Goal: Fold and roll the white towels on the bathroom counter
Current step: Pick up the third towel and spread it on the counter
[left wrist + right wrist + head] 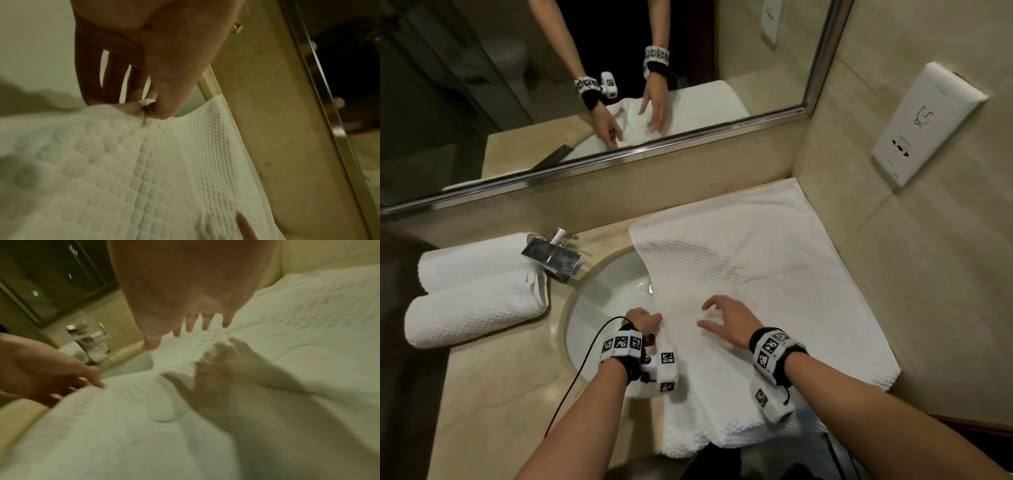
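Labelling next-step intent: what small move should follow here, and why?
Probably draw the pinched edge rightward across the flat towel. The left hand pinches the edge overhanging the sink; the right hand hovers spread above the towel, ready to pin it.

The person had bare forearms, with no sleeves in view. On each wrist there was a black fabric wristband (777, 356) with a ring of white square tiles around it, and every tile carried a black-and-white square code marking. A small white box-shaped camera unit (666, 371) hung at the inner side of the left wrist, with the same kind of code markings on its faces and some metal screws at its mount. A similar white rounded unit (770, 402) hung under the right wrist. A thin black cable (582, 370) ran from the left wristband down along the left forearm.
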